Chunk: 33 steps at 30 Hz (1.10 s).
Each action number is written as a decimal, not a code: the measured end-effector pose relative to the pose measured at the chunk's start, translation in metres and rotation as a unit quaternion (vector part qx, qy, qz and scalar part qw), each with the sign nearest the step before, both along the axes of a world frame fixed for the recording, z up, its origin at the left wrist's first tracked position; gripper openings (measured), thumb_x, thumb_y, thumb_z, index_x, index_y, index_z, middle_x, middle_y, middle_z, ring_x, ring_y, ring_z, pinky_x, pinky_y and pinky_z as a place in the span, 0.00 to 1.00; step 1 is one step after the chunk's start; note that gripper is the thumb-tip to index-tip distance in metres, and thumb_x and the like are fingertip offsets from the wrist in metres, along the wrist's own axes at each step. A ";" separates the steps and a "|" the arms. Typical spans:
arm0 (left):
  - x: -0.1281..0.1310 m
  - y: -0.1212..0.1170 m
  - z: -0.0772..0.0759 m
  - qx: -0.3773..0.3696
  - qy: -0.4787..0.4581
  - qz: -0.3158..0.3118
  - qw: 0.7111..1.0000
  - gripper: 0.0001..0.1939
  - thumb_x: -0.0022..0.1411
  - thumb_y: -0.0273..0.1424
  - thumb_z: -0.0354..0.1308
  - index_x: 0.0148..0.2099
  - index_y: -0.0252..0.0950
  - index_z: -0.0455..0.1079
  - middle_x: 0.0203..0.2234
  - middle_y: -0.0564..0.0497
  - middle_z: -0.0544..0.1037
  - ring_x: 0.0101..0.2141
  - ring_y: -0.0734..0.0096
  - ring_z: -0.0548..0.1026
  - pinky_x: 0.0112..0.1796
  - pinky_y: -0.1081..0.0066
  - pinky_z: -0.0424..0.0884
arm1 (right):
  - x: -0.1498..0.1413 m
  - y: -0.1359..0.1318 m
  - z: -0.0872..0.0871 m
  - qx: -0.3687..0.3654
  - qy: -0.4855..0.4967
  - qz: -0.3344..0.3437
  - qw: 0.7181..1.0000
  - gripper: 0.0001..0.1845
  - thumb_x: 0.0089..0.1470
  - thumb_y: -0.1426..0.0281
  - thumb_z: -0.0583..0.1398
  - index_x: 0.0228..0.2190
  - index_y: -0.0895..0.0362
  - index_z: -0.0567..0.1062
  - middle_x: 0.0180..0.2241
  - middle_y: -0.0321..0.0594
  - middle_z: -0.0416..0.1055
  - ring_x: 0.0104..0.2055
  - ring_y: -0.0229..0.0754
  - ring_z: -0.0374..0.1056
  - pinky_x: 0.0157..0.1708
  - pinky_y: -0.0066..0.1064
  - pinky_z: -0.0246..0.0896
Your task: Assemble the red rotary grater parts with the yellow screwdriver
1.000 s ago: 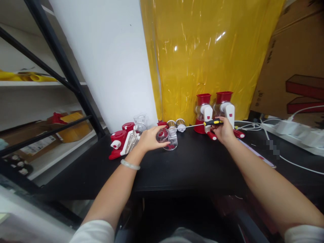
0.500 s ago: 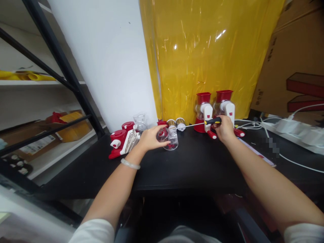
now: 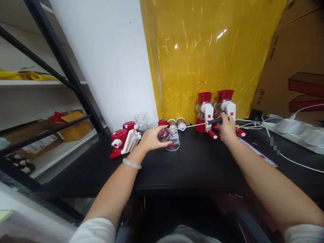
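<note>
My left hand (image 3: 153, 137) grips a clear plastic housing (image 3: 174, 143) with a red part inside it, held just over the black table. In my right hand (image 3: 227, 128) is the black and yellow handle of a screwdriver (image 3: 214, 121). Its long thin shaft points left, and the tip meets or overlaps the upper edge of the housing; whether it touches a screw is too small to tell. Two ribbed metal grater drums (image 3: 181, 123) lie just behind the housing. Left of my left hand are red and white grater parts (image 3: 124, 138) and a clear plastic piece (image 3: 141, 120).
Two red and white rotary graters (image 3: 204, 113) stand at the back, before a yellow plastic curtain (image 3: 187, 60). On the right lie a phone-like flat device (image 3: 260, 154), white cables and a power strip (image 3: 291, 128). A black-framed shelf (image 3: 58, 57) borders the table (image 3: 187, 175) on the left.
My right hand has shifted its hold slightly towards the back end of the screwdriver handle. The housing and my left hand stay almost where they were; the whole view has moved slightly.
</note>
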<state>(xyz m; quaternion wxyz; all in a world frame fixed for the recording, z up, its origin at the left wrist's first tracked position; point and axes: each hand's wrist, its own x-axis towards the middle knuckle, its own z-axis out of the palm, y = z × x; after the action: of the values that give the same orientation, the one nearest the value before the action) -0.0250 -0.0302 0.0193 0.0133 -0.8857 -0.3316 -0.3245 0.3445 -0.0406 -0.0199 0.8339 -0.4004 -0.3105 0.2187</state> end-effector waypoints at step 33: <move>0.000 0.003 -0.003 0.005 -0.008 -0.005 1.000 0.39 0.51 0.48 0.73 0.63 0.41 0.72 0.54 0.42 0.81 0.52 0.49 0.80 0.56 0.50 0.75 | -0.006 0.008 -0.001 0.068 0.108 -0.001 0.992 0.12 0.45 0.65 0.66 0.29 0.52 0.69 0.28 0.31 0.67 0.28 0.36 0.68 0.21 0.26 0.68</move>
<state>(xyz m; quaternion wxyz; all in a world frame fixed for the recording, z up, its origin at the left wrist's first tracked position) -0.0254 -0.0275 0.0161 0.0133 -0.8849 -0.3253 -0.3332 0.3388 -0.0325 -0.0207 0.8881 -0.3172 -0.2321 0.2384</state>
